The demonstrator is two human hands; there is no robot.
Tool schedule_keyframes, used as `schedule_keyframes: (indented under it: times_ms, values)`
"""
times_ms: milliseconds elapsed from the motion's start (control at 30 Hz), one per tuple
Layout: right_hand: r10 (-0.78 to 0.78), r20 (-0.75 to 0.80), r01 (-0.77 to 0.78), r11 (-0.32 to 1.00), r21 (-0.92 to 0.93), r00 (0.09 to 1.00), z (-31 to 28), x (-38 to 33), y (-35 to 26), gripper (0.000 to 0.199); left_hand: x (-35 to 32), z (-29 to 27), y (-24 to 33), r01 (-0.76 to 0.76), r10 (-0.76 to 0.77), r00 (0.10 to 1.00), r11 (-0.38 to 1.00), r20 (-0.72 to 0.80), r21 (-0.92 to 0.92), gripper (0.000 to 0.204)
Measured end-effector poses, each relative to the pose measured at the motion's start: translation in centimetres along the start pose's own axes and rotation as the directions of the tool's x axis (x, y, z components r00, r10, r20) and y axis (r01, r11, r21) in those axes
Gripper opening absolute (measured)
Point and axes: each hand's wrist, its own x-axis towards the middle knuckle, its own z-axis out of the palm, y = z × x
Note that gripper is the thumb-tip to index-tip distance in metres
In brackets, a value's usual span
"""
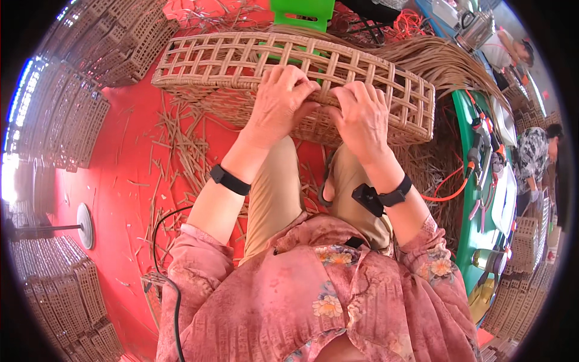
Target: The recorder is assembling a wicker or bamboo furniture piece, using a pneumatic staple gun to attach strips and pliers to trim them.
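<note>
A long tan wicker basket (211, 75) lies across in front of my knees, its open-lattice side facing up. My left hand (280, 99) is closed at the near edge of that lattice, fingers curled over the weave and thumb pointing inward. Close beside it, my right hand (362, 114) pinches the same edge, thumb and forefinger almost meeting the left thumb. Whether a loose strand sits between the fingertips is hidden. Beyond the basket, a green plastic stool (301, 13) shows partly through the gaps.
Brown weaving strands (446, 60) are heaped at the back right. A green table (467, 130) on my right bears tools with orange hoses and a jar (490, 260). Stacked woven panels (57, 114) line the left. Cut scraps (181, 145) litter the red floor. Another person (534, 157) is at far right.
</note>
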Motion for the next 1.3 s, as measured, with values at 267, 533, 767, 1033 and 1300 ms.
schedule_keyframes:
  times_ms: [267, 533, 767, 1033, 1300]
  values:
    - [-0.037, -0.026, 0.035, 0.995, -0.090, 0.999, 0.2, -0.4, -0.1, 0.030, -0.6, 1.6, -0.1, -0.066, 0.073, 0.990, 0.996, -0.118, 0.061, 0.037]
    - [-0.038, -0.023, 0.039, 0.998, 0.051, 0.999, 0.5, 1.6, -2.1, 0.032, -2.4, -2.7, -4.3, 0.053, -0.018, 0.986, 0.978, -0.168, 0.202, 0.038]
    - [-0.110, 0.094, 0.108, 0.994, 0.027, 0.990, 5.0, 5.3, -4.7, 0.025, -2.5, -4.0, -6.6, 0.002, -0.005, 1.000, 0.993, 0.023, 0.114, 0.043]
    - [-0.070, 0.065, 0.069, 0.997, 0.017, 0.995, 5.8, 5.6, -5.6, 0.018, -3.9, -2.4, -5.9, 0.069, -0.042, 0.984, 0.986, -0.171, 0.154, 0.042]
    - [-0.058, 0.053, 0.057, 0.998, 0.024, 0.997, 5.9, 6.0, -4.9, 0.022, -3.0, -2.0, -7.6, 0.063, -0.070, 0.965, 0.997, -0.251, -0.034, 0.047]
